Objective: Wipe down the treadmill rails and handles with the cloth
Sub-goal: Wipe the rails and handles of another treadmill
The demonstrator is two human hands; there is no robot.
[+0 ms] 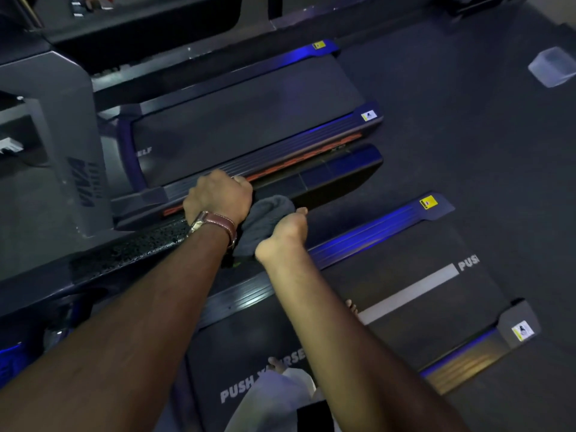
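Dim gym floor, two treadmills side by side, blue light along their edges. Head view: the left hand, with a brown watch strap at the wrist, grips the handrail, fingers curled over it. Rail surface left of that hand is beaded with droplets. The right hand clutches a grey cloth, fingers closed around it, bunched against the rail between both hands. A pale tub sits on the floor, far right.

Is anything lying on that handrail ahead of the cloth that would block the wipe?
Nothing visible does. The right hand holds the cloth on the rail, and the dark stretch beyond it looks bare. The left hand grips the rail behind the cloth.
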